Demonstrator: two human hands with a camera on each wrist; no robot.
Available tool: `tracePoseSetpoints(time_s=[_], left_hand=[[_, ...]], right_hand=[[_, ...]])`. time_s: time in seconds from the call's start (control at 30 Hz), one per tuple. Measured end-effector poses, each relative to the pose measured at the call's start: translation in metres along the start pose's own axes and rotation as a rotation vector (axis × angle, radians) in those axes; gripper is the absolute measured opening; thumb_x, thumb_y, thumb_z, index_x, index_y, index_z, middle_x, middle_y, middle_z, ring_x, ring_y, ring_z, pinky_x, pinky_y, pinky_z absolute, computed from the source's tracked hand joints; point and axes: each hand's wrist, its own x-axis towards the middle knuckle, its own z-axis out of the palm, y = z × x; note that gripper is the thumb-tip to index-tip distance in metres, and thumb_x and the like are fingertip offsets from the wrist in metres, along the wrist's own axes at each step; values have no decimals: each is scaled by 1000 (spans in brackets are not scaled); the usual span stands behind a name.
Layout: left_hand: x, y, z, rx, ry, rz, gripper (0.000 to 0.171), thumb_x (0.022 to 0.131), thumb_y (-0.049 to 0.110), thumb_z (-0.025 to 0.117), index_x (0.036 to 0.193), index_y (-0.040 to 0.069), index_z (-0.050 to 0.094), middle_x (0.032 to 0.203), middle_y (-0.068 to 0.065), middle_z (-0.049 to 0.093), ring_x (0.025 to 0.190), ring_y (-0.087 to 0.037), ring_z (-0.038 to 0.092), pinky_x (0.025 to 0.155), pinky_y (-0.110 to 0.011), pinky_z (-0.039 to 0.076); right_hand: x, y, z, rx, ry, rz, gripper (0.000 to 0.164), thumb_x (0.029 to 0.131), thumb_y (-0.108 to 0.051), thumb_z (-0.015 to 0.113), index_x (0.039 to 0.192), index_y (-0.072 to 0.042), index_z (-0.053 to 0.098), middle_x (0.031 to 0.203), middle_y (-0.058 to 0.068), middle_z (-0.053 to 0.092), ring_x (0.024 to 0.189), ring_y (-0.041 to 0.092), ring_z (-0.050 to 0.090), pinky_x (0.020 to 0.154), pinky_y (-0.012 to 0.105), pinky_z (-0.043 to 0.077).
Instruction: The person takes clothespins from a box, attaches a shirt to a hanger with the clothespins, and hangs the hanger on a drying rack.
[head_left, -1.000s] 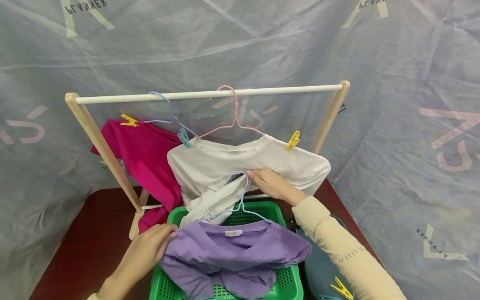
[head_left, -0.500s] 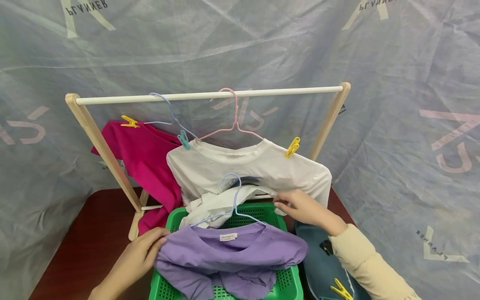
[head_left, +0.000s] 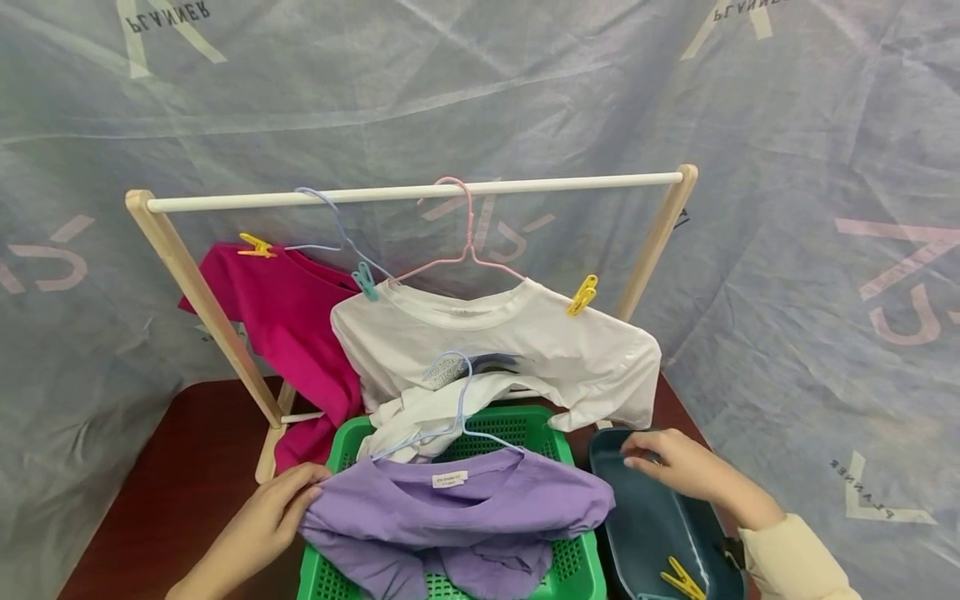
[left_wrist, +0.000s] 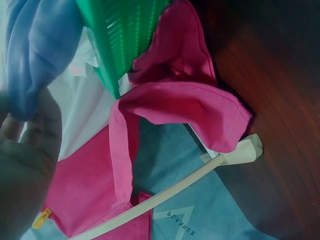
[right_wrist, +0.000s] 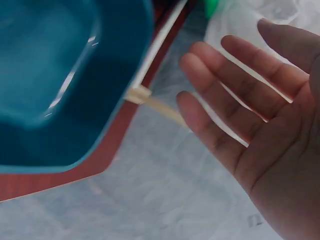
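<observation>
My left hand (head_left: pixel 262 512) pinches the left shoulder of a purple shirt (head_left: pixel 465 500); in the left wrist view the cloth (left_wrist: pixel 42 55) hangs bunched at its fingers. A light blue hanger (head_left: pixel 461 417) sits inside the shirt's neck, its hook leaning over a white shirt behind. The purple shirt lies across a green basket (head_left: pixel 585 567). My right hand (head_left: pixel 686 471) hovers over the dark blue tray (head_left: pixel 637 517), holding nothing. Its fingers are spread and relaxed in the right wrist view. A yellow clothespin (head_left: pixel 684 579) lies in the tray's near end.
Behind stands a drying rack with a white rail (head_left: pixel 525 187). A pink shirt (head_left: pixel 281 308) and a white shirt (head_left: pixel 480 325) hang from it on hangers, with clothespins (head_left: pixel 582 295) on them. The white shirt's lower part droops into the basket. Dark red tabletop (head_left: pixel 172 467) shows at left.
My right hand has left the white shirt's hem and moved right and down to over the tray. The white shirt's print is more exposed. My left hand and the purple shirt shifted slightly left and down.
</observation>
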Motion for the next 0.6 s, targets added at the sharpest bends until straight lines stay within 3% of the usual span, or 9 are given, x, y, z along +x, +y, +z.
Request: tracePoseSetpoints(time_s=[0.37, 0.5, 0.6], left_hand=[[-3, 4, -5, 93, -46, -53, 43, 71, -14, 64, 96, 21, 59, 90, 17, 55, 75, 4, 45, 68, -7, 33], [-4, 2, -4, 96, -40, -45, 41, 69, -15, 65, 95, 17, 60, 88, 16, 55, 73, 4, 44, 65, -7, 33], [-5, 2, -5, 114, -45, -65, 40, 69, -15, 65, 94, 16, 60, 87, 16, 56, 72, 6, 43, 64, -6, 32]], right_hand=[[-45, 27, 30, 60, -166, 135, 22, 83, -34, 63, 93, -14, 62, 85, -5, 65, 73, 0, 55, 59, 25, 47], [-55, 32, 41, 57, -222, 177, 26, 80, -35, 66, 91, -12, 62, 86, -1, 65, 73, 6, 57, 59, 26, 47], [-59, 34, 49, 98, -268, 220, 30, 78, -35, 68, 92, -10, 61, 83, 0, 62, 68, 4, 53, 57, 25, 44]])
